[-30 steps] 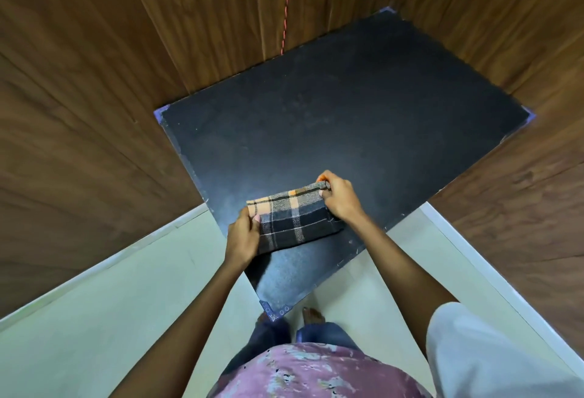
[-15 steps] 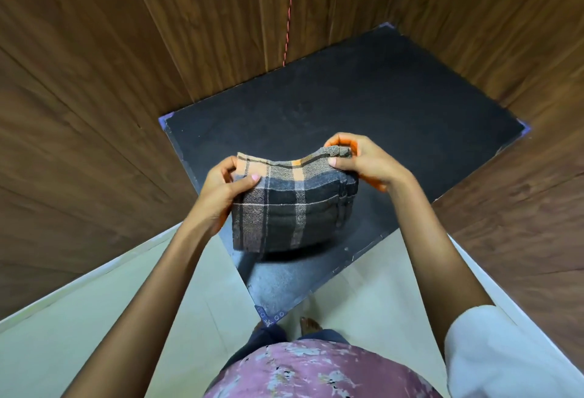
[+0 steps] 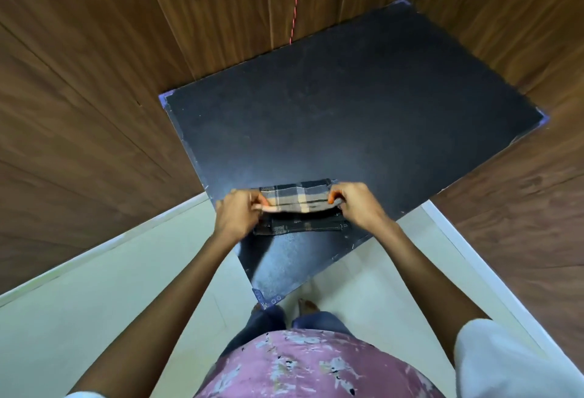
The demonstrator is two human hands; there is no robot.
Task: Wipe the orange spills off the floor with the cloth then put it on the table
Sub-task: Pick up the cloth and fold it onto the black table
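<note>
Dark wood-grain panelled walls (image 3: 94,87): enclosing the far and both lateral sides of the desk. Thin red cord (image 3: 295,2): hanging down the far wall, ending just above the far edge of the desk.

Pale cream floor (image 3: 79,318): extending under and in front of the near corner of the desk, bordered by a white skirting strip where it meets the walls.

Flat black rectangular desk (image 3: 347,106): set diagonally, one corner pointing toward the wearer, purple tape patches at the corners, surface bare beyond the cloth.

Pink floral garment and dark blue trousers: visible below the near corner of the desk, with a bare foot (image 3: 307,305) on the floor just beside that corner. White sleeve (image 3: 512,363): on the right arm.

Folded plaid cloth in grey, black and orange (image 3: 300,204): located over the near part of the desk, close to its left edge. Lower dark layers lying flat on the desk surface; upper lighter fold raised slightly and stretched between both hands.

Left hand (image 3: 238,212): at the left end of the cloth, fingers (image 3: 260,203) pressed together, pinching the upper fold.

Right hand (image 3: 357,204): at the right end of the cloth, fingers (image 3: 335,197) curled, pinching the same fold. Orange tint visible on the fingertips.
</note>
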